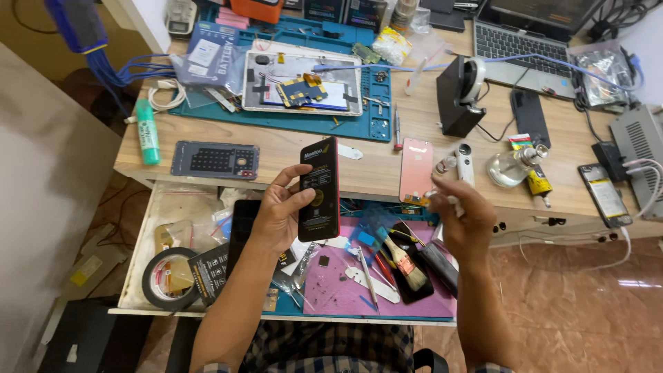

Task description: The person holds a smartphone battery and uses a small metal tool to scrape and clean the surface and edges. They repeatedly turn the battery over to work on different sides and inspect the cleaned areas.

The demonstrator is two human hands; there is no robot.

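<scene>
My left hand (280,214) holds a black phone with a red edge (320,188) upright above the open drawer, its printed black back or battery side facing me. My right hand (464,220) is raised to the right of it, fingers pinched around a small white object (442,200) that is too small to identify. A pink phone back cover (416,170) lies on the wooden desk between the two hands. Below my hands, a purple mat (331,283) in the drawer carries a brush (404,261), tweezers and small parts.
A blue work mat (376,128) with an opened tablet (300,81) lies at the back. A laptop (525,41), a black stand (457,97), a glass bottle (512,166), other phones (530,117), a green marker (146,131) and a tape roll (169,278) surround me.
</scene>
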